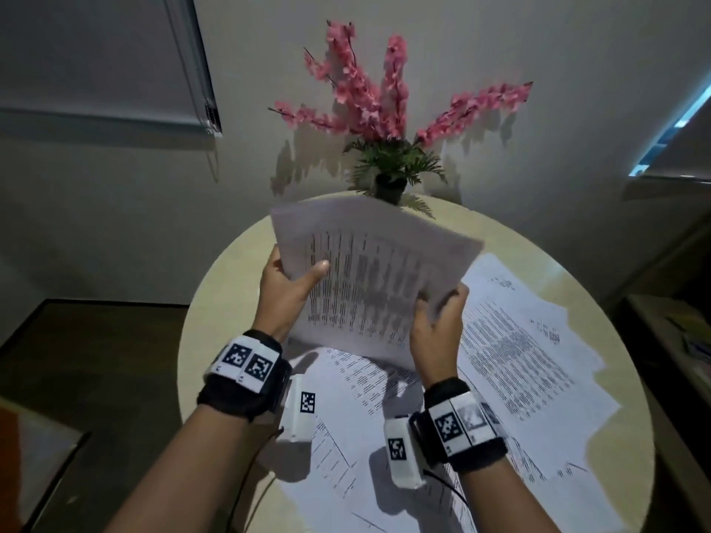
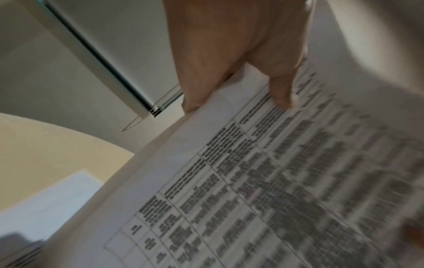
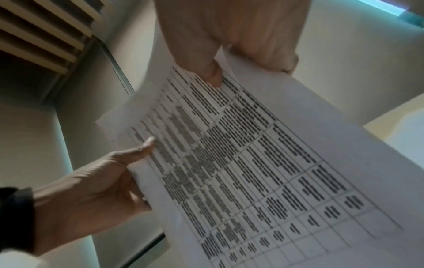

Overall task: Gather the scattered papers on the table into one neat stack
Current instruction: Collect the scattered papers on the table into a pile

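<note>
Both hands clasp one bundle of printed sheets held up off the round table. The left hand pinches the bundle's left edge, thumb laid on the printed face and the other fingers curled behind the paper. The right hand takes the bundle's near right corner the same way, thumb on the front and fingers wrapped round the back. The bundle tilts up toward the head camera, its near edge low over the tabletop and its far corners fanned slightly apart, so the sheets are not squared up.

More loose papers lie flat on the table below and to the right of the bundle, overlapping at odd angles, some running under the forearms toward the near rim. Behind the bundle, at the far rim of the table, stands a dark pot of pink flowers with green leaves, against a pale wall. A roller blind hangs to the upper left of the bundle, and a lit window strip shows at the upper right.

The print is a ruled grid of text, too blurred to read. How many sheets the bundle holds cannot be told. The pot's base is covered by the bundle's top edge.
</note>
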The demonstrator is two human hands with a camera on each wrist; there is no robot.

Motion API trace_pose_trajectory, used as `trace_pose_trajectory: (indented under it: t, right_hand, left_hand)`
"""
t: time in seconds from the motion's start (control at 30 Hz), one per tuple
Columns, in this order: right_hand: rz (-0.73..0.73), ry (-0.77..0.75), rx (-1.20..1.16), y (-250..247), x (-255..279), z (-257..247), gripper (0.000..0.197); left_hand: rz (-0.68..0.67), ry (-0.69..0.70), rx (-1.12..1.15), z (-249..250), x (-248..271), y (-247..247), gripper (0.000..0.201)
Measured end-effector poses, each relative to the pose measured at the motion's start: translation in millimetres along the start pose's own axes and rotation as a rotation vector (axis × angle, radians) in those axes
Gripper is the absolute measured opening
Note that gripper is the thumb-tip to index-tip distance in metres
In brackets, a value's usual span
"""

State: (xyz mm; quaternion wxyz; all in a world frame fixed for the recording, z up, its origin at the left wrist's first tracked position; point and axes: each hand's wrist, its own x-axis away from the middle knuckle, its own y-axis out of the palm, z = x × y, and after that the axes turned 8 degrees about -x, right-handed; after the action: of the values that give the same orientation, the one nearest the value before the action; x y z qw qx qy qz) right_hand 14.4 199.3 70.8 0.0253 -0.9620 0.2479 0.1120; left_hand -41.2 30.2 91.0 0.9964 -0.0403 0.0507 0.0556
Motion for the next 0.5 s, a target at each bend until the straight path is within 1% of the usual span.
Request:
trace_pose_trajectory:
  t: [0.03, 0.1, 0.17, 0.2, 0.23, 0.27, 0.33, 0.43, 0.5]
  right_hand:
    - [0.003, -0.035, 0.019, 3.7, -2.5, -3.8, 0.026]
    - [0.026, -0.13, 0.046, 12.3, -7.3, -15.5, 0.022]
    - [0.062, -0.199, 0.044, 16.2, -10.9, -24.1, 0.026]
    - [0.076, -0.211, 0.03, 16.3, -12.3, -26.4, 0.028]
    - [0.088, -0.208, 0.012, 14.5, -14.5, -28.3, 0.03]
    - [0.094, -0.187, -0.006, 11.9, -14.7, -28.2, 0.031]
    - [0.07, -0.113, -0.019, 9.1, -11.1, -20.2, 0.035]
    - [0.005, -0.025, 0.045, 9.7, -1.7, 3.8, 0.035]
    - [-0.031, 0.03, 0.08, 12.7, 2.2, 17.0, 0.03]
  left_hand:
    - [0.021, 0.028, -0.057, 3.5, -0.5, 2.6, 0.028]
    - [0.09, 0.149, -0.153, 16.1, -1.3, 8.3, 0.012]
    - [0.178, 0.268, -0.201, 32.8, -0.3, 10.0, 0.002]
    - [0.206, 0.296, -0.193, 38.8, -0.1, 8.8, 0.008]
    - [0.204, 0.297, -0.152, 42.8, -1.4, 7.1, 0.014]
    - [0.195, 0.285, -0.097, 43.4, -2.1, 4.3, 0.021]
    - [0.142, 0.21, -0.043, 33.5, -1.1, -1.0, 0.034]
    - [0.037, 0.004, -0.067, -0.1, 4.1, -4.6, 0.045]
    - [-0.023, -0.123, -0.11, -21.2, 5.4, -8.0, 0.045]
